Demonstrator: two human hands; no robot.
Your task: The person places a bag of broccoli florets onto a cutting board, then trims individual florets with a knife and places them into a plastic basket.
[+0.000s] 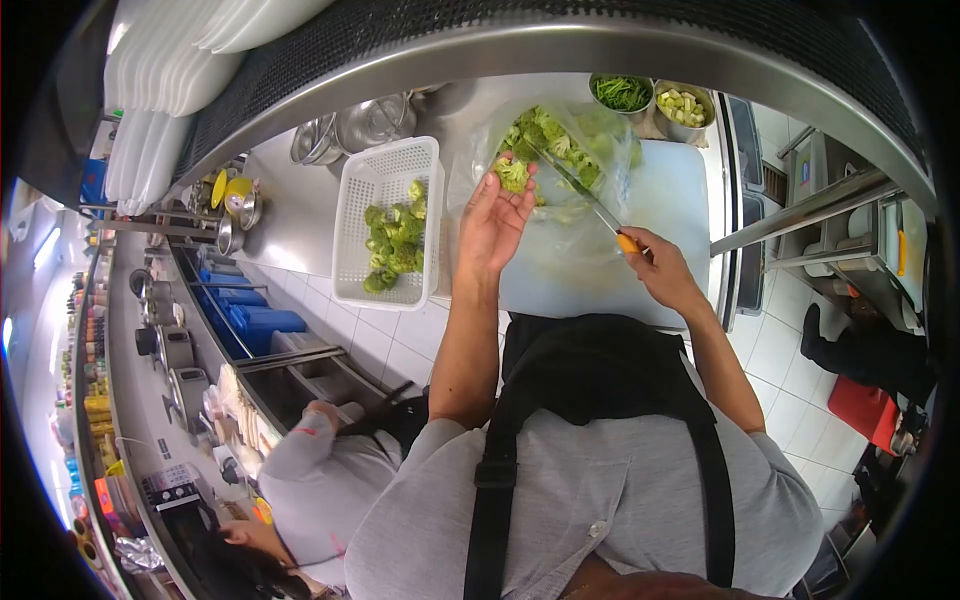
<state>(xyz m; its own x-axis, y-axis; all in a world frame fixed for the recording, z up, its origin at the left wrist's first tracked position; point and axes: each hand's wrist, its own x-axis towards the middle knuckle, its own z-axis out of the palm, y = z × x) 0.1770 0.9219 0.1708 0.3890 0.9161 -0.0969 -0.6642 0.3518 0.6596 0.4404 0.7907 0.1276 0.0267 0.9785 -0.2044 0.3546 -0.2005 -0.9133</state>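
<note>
My left hand point(497, 222) is raised with its palm up, its fingers curled around a broccoli floret point(512, 175). My right hand point(660, 268) grips a knife point(627, 243) by its orange handle, the blade slanting up and left toward the bag. Behind both hands lies a clear plastic bag point(610, 180) with more broccoli point(545, 130) in it, partly over a white cutting board point(650, 295). Left of my left hand, a white perforated basket point(350, 230) holds several cut florets point(398, 240) heaped toward its right side.
Bowls of cut green vegetables point(622, 93) and pale cubes point(684, 105) stand at the back right. Metal bowls point(375, 122) sit behind the basket. A steel shelf edge point(560, 45) arches overhead. Another person point(310, 490) in a grey shirt works at lower left; a dark-clothed leg point(865, 350) shows at right.
</note>
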